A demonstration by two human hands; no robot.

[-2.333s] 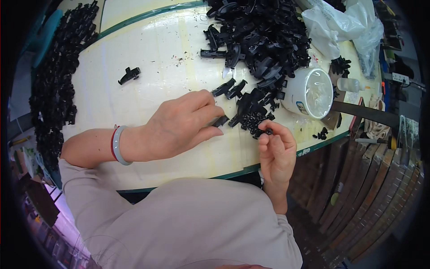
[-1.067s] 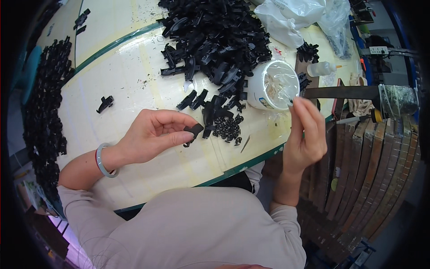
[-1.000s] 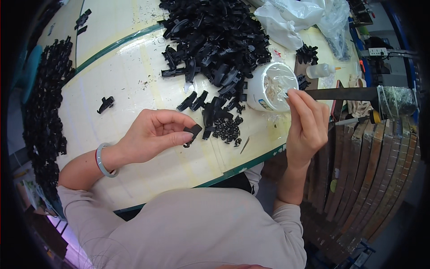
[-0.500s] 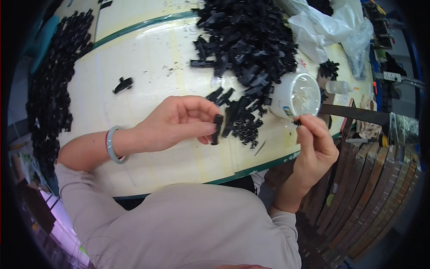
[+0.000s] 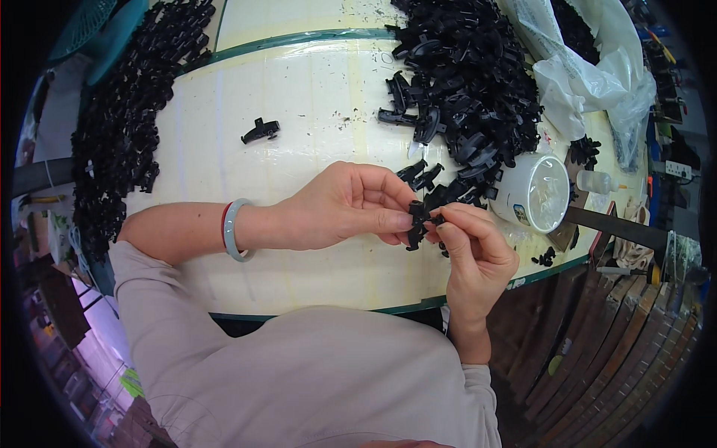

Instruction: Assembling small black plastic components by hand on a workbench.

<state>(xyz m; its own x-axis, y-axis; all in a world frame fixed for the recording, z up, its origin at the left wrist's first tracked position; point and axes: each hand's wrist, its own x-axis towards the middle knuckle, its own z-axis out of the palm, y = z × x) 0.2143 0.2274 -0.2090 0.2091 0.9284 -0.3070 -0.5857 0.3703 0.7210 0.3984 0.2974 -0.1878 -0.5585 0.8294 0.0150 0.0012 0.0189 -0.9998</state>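
A slender black plastic part (image 5: pixel 416 226) stands roughly upright just right of the centre of the frame, raised in front of the pale tabletop (image 5: pixel 328 82). The left hand (image 5: pixel 343 205) has it in a pinch, thumb laid along the near side and index finger bent over its upper end, with no gap left between them and the part; the other fingers curl loosely behind. From the right, the right hand (image 5: pixel 482 254) closes thumb and index fingertips on a small black piece (image 5: pixel 437 219) and brings it up against the part's right side; whether the two are joined cannot be told. Just above the hands lie a few loose black parts (image 5: pixel 427 176), partly hidden by the fingers. A white tub (image 5: pixel 511 190) with clear plastic over its mouth sits right of them, and small black bits (image 5: pixel 545 257) lie below it near the table edge. One lone black part (image 5: pixel 261 131) rests left of the upper centre. A big black heap (image 5: pixel 478 82) fills the upper right, beside a whitish plastic bag (image 5: pixel 567 71), while a long black row of parts (image 5: pixel 127 127) runs down the upper left.
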